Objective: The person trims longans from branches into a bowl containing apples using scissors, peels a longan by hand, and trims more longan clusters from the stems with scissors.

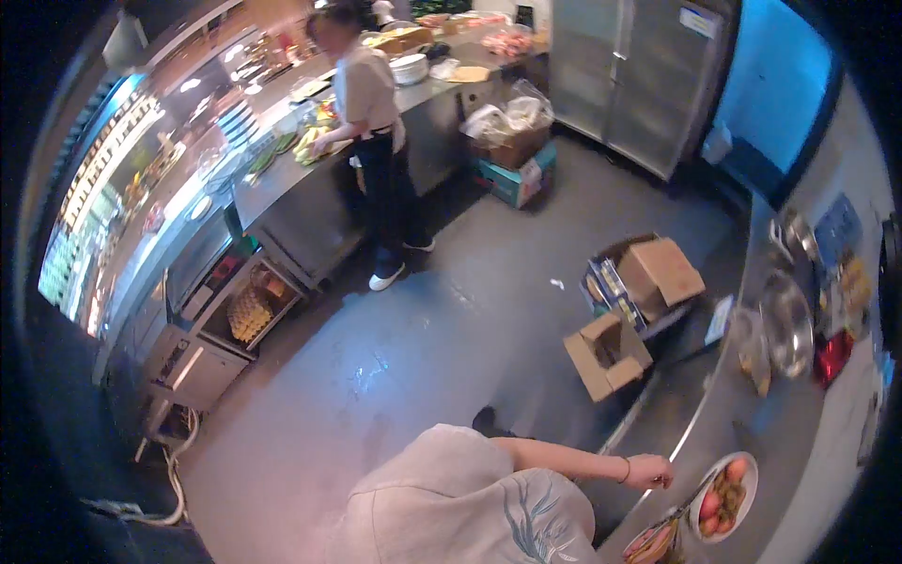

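My left hand reaches over the counter edge at the lower right, with a thin band on its wrist. Its fingers curl downward and look closed; anything held in them is too small or hidden to make out. Just right of it is a white bowl with red and brownish round items. Below the hand, another container of pinkish, long pieces is partly cut off by the frame. My right hand is out of view.
Open cardboard boxes stand on the floor before the right counter, which holds metal bowls. A co-worker handles food at the far counter. Steel cabinets stand at the back, near stacked boxes.
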`<state>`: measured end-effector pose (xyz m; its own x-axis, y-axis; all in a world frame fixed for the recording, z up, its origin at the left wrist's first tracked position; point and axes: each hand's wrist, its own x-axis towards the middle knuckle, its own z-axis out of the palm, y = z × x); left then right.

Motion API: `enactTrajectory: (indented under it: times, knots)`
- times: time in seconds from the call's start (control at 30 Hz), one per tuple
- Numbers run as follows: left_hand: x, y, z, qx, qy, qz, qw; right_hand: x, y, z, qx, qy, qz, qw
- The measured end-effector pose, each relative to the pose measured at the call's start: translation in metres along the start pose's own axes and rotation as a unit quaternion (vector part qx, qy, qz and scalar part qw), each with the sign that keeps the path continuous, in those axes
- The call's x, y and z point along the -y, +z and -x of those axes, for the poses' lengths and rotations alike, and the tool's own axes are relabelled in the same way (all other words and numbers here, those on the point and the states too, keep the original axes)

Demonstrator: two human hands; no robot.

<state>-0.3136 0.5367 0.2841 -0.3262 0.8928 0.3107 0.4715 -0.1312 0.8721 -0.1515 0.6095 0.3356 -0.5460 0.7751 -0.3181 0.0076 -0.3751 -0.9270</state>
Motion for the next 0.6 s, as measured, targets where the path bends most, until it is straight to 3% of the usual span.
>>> enactTrajectory:
  times: [0.1,0.3,0.33,0.37,0.4,0.47,0.53,0.6]
  knots:
    - [0.017,-0.085,0.037,-0.048,0.028,-0.031,0.998,-0.013,0.088,0.002,0.017,0.017,-0.056,0.998]
    - [0.039,-0.25,0.144,-0.186,-0.119,-0.086,0.971,-0.05,0.25,0.01,0.089,0.092,-0.146,0.981]
    - [0.039,-0.276,0.164,-0.206,-0.133,-0.101,0.964,-0.055,0.281,0.01,0.171,0.068,-0.142,0.973]
    - [0.039,-0.299,0.183,-0.239,-0.159,-0.103,0.952,-0.06,0.31,0.013,0.102,0.122,-0.158,0.975]
    - [0.038,-0.321,0.203,-0.269,-0.184,-0.106,0.939,-0.047,0.357,0.04,0.154,0.029,-0.115,0.981]
    - [0.046,-0.354,0.239,-0.353,-0.196,-0.125,0.906,-0.08,0.382,0.014,0.283,0.157,-0.149,0.934]
    - [0.029,-0.386,0.269,-0.41,-0.256,-0.098,0.87,-0.09,0.43,0.019,0.34,0.182,-0.117,0.915]
    - [0.039,-0.404,0.303,-0.474,-0.242,-0.114,0.839,-0.099,0.476,0.023,0.338,0.246,-0.102,0.903]
